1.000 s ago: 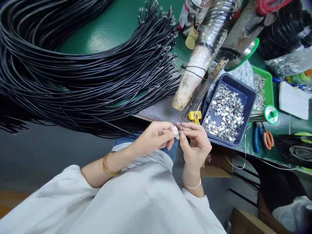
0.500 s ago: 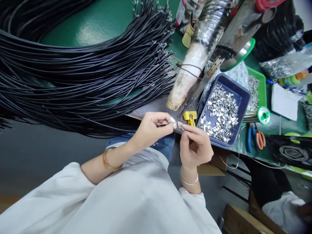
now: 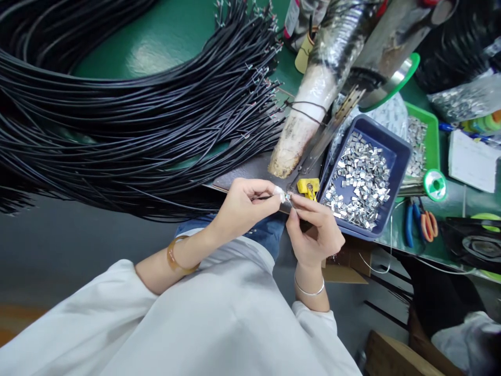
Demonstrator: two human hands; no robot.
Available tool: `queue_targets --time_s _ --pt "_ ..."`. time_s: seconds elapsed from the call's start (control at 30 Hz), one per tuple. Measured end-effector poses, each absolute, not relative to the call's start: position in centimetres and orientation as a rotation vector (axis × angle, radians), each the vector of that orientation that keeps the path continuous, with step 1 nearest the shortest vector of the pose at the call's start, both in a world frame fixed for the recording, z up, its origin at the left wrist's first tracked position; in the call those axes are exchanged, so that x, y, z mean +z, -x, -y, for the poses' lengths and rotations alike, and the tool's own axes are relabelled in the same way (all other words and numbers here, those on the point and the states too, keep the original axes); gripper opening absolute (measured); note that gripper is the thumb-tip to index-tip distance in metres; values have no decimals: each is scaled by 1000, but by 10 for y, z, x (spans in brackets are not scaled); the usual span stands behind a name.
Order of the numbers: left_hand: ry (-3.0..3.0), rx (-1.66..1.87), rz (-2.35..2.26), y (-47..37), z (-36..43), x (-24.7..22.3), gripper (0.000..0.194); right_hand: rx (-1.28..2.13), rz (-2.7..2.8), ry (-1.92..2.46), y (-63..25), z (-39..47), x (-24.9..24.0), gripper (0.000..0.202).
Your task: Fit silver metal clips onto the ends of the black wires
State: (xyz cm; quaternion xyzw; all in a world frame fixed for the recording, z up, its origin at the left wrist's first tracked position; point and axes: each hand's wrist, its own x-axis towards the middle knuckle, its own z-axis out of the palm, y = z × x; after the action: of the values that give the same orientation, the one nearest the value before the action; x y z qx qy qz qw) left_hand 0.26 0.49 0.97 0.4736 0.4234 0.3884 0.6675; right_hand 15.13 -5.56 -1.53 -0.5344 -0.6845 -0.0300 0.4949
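Observation:
My left hand (image 3: 250, 202) is closed in a pinch on the end of a black cable, with white tape wrapped on a fingertip. Just beyond those fingers a small shiny metal piece (image 3: 288, 196) shows at the cable's end. My right hand (image 3: 316, 235) is closed too, its thumb and fingers pinching a thin, light strand or pin against that end; its exact kind is too small to make out. Both hands meet over the bench's front edge, close to a yellow clip-like fixture (image 3: 308, 186). To their right stands a blue bin (image 3: 392, 156) of small metal shells (image 3: 362, 180).
A large bundle of black cables (image 3: 156, 115) covers the left of the green bench. A taped duct (image 3: 305, 112) slants down behind my hands. A green tray (image 3: 429, 130), a wire spool (image 3: 435, 185), pliers (image 3: 420, 222) and a notepad (image 3: 473, 159) lie right. Another person sits at lower right.
The view has shifted slightly, so the bench items sit a little farther right. My right fingers have moved in closer to the cable end; the left hand keeps its pinch.

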Motion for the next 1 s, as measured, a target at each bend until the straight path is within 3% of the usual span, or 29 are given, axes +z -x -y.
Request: queue_targets --time_s 1.0 --pt "-1188 980 -968 -6 -5 7 10 -93 1596 1350 -145 46 -3 22"
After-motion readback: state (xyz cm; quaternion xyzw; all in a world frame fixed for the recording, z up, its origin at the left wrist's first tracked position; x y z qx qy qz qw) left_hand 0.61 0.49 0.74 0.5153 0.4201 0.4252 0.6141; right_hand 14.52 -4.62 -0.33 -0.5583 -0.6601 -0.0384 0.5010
